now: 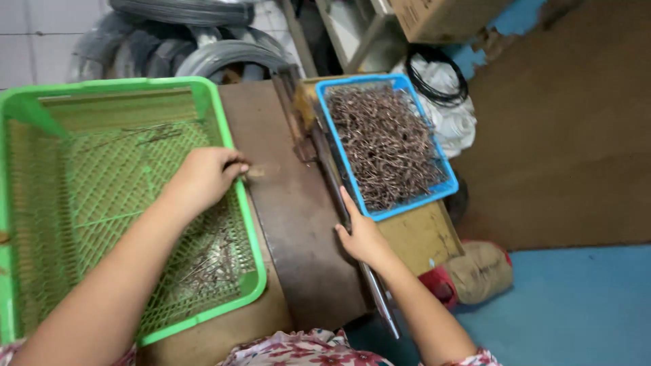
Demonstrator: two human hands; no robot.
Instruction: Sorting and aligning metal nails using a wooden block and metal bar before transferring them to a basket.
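Observation:
My left hand [207, 175] reaches over the right rim of a green mesh tray [224, 129], fingers curled together at the rim, pinching something too small to make out. Thin metal wire pieces [207, 261] lie in the tray's near right corner. My right hand [363, 234] rests on the right edge of a dark metal plate [291, 217], fingers on a long metal bar [380, 298] that runs along it. Just beyond that hand sits a blue tray [444, 190] heaped with several brownish wire pieces [386, 142].
Coils of grey wire [203, 41] are stacked at the back. A cardboard box [441, 17] sits at the top right above a white bag with a black wire loop [437, 78]. A tan and red bundle [471, 274] lies on the blue floor.

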